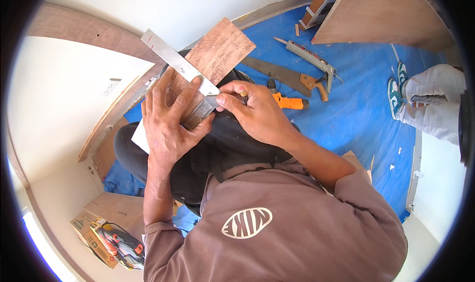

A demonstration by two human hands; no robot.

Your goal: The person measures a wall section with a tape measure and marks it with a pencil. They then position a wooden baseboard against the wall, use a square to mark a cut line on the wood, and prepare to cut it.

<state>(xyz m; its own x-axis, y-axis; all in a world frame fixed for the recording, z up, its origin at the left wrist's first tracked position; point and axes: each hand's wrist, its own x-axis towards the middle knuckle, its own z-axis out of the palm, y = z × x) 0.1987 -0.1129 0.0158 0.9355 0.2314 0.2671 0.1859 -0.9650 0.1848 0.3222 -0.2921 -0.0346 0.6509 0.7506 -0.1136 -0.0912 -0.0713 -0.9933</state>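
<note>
A brown wood-grained board (221, 48) lies slantwise over my lap. On it rests a try square, its metal blade (168, 52) running across the board and its stock lying along the near part. My left hand (168, 116) grips the square against the board, fingers spread over both and thumb by the stock. At the blade's near end, my right hand (257, 111) is closed in a pinch around a short pencil (243, 95) with a yellowish end. Its tip is hidden behind the fingers.
Blue sheeting (346, 114) covers the floor. Right of the board lie a handsaw (282, 77), an orange power tool (292, 102) and a caulking gun (309, 57). Another person's legs (433, 101) show at right. A large wooden panel (386, 15) leans behind; a cardboard box (91, 235) sits lower left.
</note>
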